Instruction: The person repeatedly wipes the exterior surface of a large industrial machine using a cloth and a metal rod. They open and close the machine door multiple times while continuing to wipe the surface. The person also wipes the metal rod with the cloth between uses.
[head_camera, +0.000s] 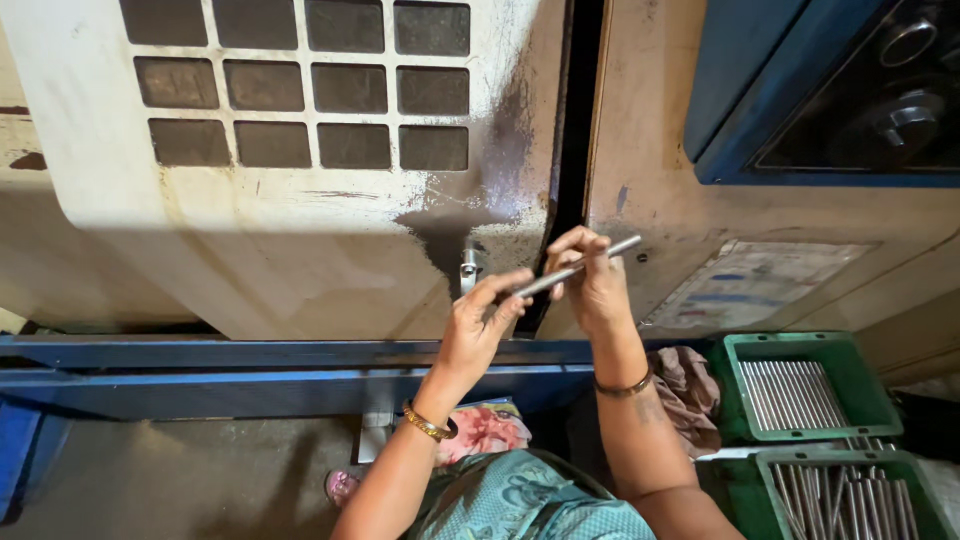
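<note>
Left hand (478, 322) pinches the near end of a thin steel rod (578, 268); right hand (590, 283) grips its middle, far end sticking out up-right. Behind both hands: worn cream machine door (300, 220) with a dark square grille, small metal latch (468, 268) just left of them. Right and below the right hand, two green plastic trays (800, 385) of similar shiny rods.

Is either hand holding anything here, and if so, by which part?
Both hold one metal rod. The left hand pinches its lower end with the fingertips; the right hand grips it around the middle, leaving the upper end free.
</note>
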